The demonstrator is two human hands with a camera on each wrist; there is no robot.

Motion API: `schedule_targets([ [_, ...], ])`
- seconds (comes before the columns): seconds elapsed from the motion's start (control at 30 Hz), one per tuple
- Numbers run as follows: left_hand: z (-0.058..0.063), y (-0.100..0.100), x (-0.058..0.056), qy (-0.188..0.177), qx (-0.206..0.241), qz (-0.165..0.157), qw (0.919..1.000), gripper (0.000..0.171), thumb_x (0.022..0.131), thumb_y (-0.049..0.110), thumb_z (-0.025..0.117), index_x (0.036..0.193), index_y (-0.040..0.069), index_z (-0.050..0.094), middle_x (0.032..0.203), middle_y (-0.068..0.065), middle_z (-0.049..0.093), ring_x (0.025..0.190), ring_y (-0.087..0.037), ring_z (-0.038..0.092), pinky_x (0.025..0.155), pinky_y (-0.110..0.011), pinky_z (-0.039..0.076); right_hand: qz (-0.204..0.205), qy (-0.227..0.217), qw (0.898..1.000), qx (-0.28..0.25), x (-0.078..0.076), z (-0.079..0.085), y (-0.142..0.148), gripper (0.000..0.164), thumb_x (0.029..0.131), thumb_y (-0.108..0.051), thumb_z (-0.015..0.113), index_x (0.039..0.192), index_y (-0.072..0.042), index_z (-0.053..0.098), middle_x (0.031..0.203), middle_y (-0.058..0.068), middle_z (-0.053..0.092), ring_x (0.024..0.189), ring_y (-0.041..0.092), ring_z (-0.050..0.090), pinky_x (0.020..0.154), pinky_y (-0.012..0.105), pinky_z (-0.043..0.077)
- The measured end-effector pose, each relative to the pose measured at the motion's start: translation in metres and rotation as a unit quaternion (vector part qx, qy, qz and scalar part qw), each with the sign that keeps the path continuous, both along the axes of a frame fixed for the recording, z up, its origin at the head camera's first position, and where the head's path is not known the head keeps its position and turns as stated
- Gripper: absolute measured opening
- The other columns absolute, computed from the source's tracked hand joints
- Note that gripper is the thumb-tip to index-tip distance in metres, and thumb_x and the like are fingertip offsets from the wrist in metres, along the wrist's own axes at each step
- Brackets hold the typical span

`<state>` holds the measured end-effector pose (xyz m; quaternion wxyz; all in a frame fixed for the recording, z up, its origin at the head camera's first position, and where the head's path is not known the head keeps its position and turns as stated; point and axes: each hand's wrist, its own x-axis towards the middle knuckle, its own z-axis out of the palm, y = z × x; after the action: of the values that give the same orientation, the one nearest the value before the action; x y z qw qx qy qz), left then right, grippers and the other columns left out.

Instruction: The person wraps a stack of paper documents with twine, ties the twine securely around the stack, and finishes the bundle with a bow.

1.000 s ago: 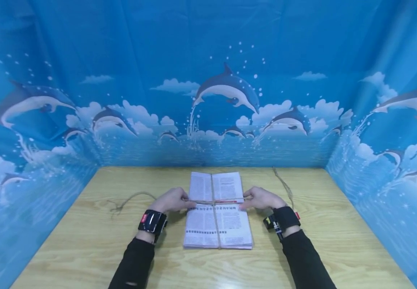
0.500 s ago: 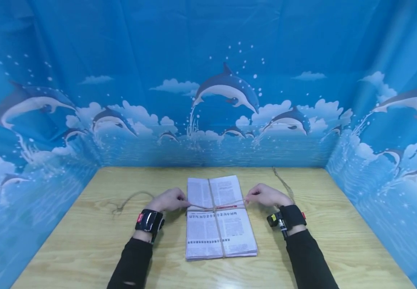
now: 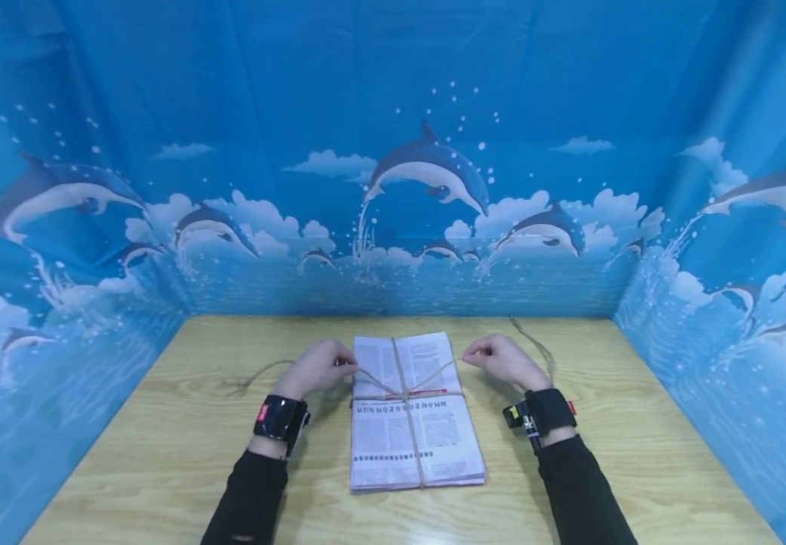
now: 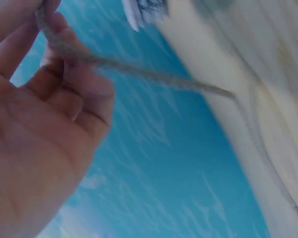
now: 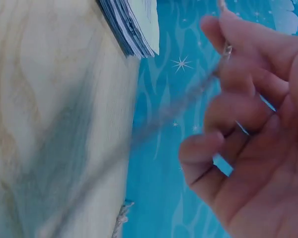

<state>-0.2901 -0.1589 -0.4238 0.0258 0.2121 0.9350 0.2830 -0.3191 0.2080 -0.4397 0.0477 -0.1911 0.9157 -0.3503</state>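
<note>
A stack of newspapers lies on the table, wrapped lengthwise and crosswise by brown twine that crosses near its middle. From that crossing two ends rise in a V. My left hand pinches one end above the stack's left edge; its tail runs from the fingers down to the table in the left wrist view. The other end is pinched by my right hand, just off the stack's right edge. In the right wrist view, its blurred tail hangs from the thumb and fingers.
One loose twine tail trails over the wooden table at the left, another at the right near the back edge. A blue dolphin-print curtain encloses the back and sides.
Both hands keep hold of the twine ends and have risen, the right more, lifting the ends from nearly flat into a V. The newspaper stack shifted toward me, then stayed put.
</note>
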Motion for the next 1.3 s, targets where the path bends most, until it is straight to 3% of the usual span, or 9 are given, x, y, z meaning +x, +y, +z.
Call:
schedule_targets([
  [0.17,0.007,0.013,0.003,-0.007,-0.001,-0.004,1.0000,0.010,0.089,0.020,0.071,0.091,0.012,0.078,0.085,0.000,0.070,0.072,-0.010,0.058,0.067,-0.029,0.049,-0.032,-0.035,0.997,-0.058,0.002,0.002,-0.010,0.030,0.098,-0.029,0.061,0.108,-0.002,0.069,0.094,0.014,0.074,0.087,0.032,0.070,0.077,0.039,0.056],
  [0.27,0.012,0.018,0.006,-0.040,0.045,-0.024,0.9979,0.017,0.094,0.025,0.066,0.092,0.011,0.076,0.083,-0.007,0.069,0.067,-0.013,0.055,0.061,-0.029,0.045,-0.055,-0.060,0.986,-0.142,0.002,0.003,-0.017,0.031,0.098,-0.027,0.060,0.110,0.001,0.065,0.100,0.018,0.072,0.095,0.035,0.070,0.079,0.040,0.058],
  [0.47,0.018,0.026,0.009,-0.088,0.156,-0.024,0.9836,0.016,0.095,0.027,0.065,0.088,0.015,0.073,0.077,-0.006,0.065,0.067,-0.019,0.057,0.059,-0.029,0.045,-0.081,-0.130,0.922,-0.357,0.003,0.009,-0.027,0.031,0.100,-0.012,0.056,0.125,0.007,0.053,0.109,0.021,0.068,0.097,0.025,0.069,0.087,0.038,0.057],
  [0.67,0.016,0.037,0.007,-0.129,0.235,-0.006,0.9632,0.012,0.093,0.017,0.067,0.094,0.008,0.073,0.077,-0.007,0.066,0.065,-0.019,0.064,0.066,-0.044,0.056,-0.106,-0.190,0.855,-0.471,0.005,0.012,-0.031,0.055,0.105,-0.007,0.039,0.153,0.003,0.016,0.099,0.001,0.060,0.086,0.009,0.061,0.090,0.031,0.054],
  [0.87,0.018,0.048,0.005,-0.155,0.292,-0.025,0.9434,0.018,0.093,0.009,0.065,0.105,-0.003,0.070,0.097,-0.018,0.068,0.078,-0.020,0.070,0.082,-0.050,0.056,-0.143,-0.203,0.819,-0.517,0.001,0.016,-0.024,0.065,0.106,-0.012,0.039,0.156,-0.002,-0.002,0.117,0.004,0.054,0.077,0.004,0.051,0.068,0.018,0.047],
  [1.07,0.020,0.047,0.005,-0.128,0.276,-0.010,0.9525,0.012,0.092,0.011,0.067,0.098,0.002,0.072,0.093,-0.017,0.069,0.074,-0.021,0.068,0.078,-0.052,0.056,-0.126,-0.225,0.784,-0.564,-0.004,0.027,-0.010,0.049,0.104,-0.014,0.045,0.149,-0.003,0.030,0.107,-0.002,0.066,0.084,0.004,0.057,0.068,0.017,0.048],
  [1.13,0.021,0.046,0.005,-0.121,0.261,-0.001,0.9578,0.011,0.091,0.014,0.068,0.096,0.005,0.073,0.093,-0.019,0.069,0.073,-0.024,0.067,0.074,-0.052,0.055,-0.116,-0.220,0.792,-0.557,-0.002,0.032,-0.004,0.041,0.105,-0.018,0.044,0.144,-0.006,0.039,0.098,-0.004,0.066,0.077,0.004,0.054,0.063,0.018,0.045],
  [1.17,0.021,0.046,0.005,-0.119,0.253,0.002,0.9602,0.010,0.091,0.015,0.069,0.095,0.006,0.073,0.092,-0.018,0.069,0.074,-0.025,0.067,0.074,-0.052,0.055,-0.113,-0.211,0.806,-0.541,-0.002,0.035,-0.003,0.038,0.105,-0.022,0.043,0.140,-0.008,0.043,0.093,-0.005,0.065,0.071,0.005,0.050,0.060,0.018,0.042],
  [1.3,0.022,0.046,0.005,-0.105,0.221,0.017,0.9695,0.007,0.091,0.018,0.070,0.091,0.012,0.073,0.089,-0.014,0.070,0.077,-0.031,0.067,0.074,-0.051,0.054,-0.077,-0.159,0.886,-0.428,0.001,0.046,-0.008,0.037,0.105,-0.033,0.043,0.133,-0.011,0.052,0.077,-0.004,0.048,0.054,0.006,0.032,0.050,0.022,0.029],
])
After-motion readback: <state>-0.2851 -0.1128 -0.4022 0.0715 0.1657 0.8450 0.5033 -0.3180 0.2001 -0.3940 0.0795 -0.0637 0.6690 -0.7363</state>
